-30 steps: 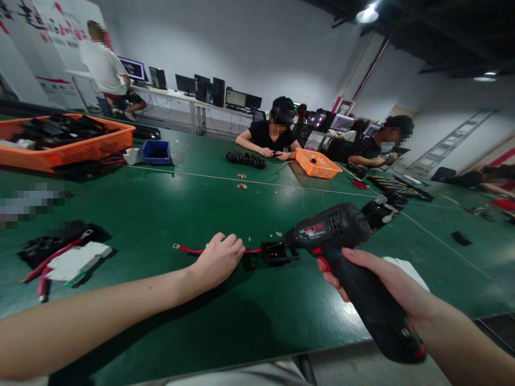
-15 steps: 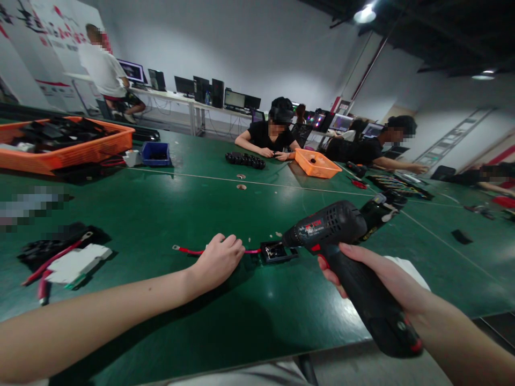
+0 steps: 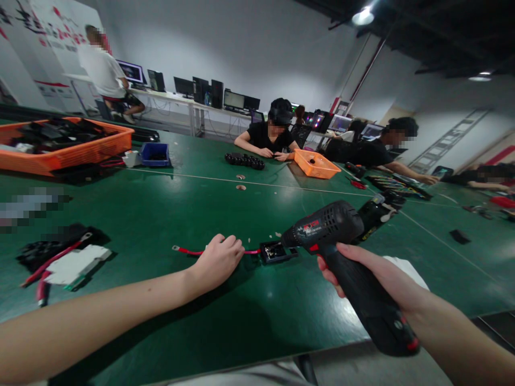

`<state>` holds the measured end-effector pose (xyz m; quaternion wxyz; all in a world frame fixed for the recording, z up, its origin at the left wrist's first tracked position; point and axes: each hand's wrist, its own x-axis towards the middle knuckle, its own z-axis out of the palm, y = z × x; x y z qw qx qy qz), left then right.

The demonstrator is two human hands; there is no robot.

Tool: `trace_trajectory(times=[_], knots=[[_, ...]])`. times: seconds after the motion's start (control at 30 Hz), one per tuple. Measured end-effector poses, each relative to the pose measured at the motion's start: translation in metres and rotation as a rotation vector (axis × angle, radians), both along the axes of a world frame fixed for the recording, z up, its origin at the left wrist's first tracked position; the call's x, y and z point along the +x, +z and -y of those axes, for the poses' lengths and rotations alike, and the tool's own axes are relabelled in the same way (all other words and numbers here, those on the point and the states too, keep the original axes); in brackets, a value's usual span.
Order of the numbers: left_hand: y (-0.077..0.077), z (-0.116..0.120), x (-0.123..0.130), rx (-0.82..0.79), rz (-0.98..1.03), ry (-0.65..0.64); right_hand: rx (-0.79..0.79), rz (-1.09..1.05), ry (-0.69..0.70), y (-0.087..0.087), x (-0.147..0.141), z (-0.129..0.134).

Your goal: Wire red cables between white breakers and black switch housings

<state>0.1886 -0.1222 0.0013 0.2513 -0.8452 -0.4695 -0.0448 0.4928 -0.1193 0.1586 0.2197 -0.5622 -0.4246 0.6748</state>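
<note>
My left hand point(image 3: 222, 258) is closed round a red cable point(image 3: 252, 251) lying on the green table. The cable's ring terminal point(image 3: 176, 248) sticks out on the left, and its right end enters a small black housing point(image 3: 272, 252) with metal parts inside. A black cordless drill point(image 3: 338, 230) is held by its handle in my right hand point(image 3: 362, 268), the fingers wrapped round the grip. Its nose points left, at the right side of the housing; whether the bit touches anything inside cannot be made out.
Left on the table lie a white module point(image 3: 78, 265), red cables and black parts. Behind them stand an orange basket point(image 3: 116, 142) of black parts and a blue bin point(image 3: 155, 155). Two people sit across the table near an orange tray point(image 3: 317, 164). A black bottle-like object lies behind the drill.
My hands, the drill and the housing stay almost where they were. At the far right, a seated person's arm has reached further right.
</note>
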Motion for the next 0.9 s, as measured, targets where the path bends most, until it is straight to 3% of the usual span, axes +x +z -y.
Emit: trace_trajectory(times=[0.57,0.9], knots=[[0.0018,0.0009,-0.0003,-0.025,-0.012,0.005,-0.002,-0.015,-0.041,0.0019,-0.0026,0.0004],[0.001,0.0003,-0.0006,-0.017,-0.011,0.003,0.013,-0.033,0.05,-0.0024,0.0023,-0.002]])
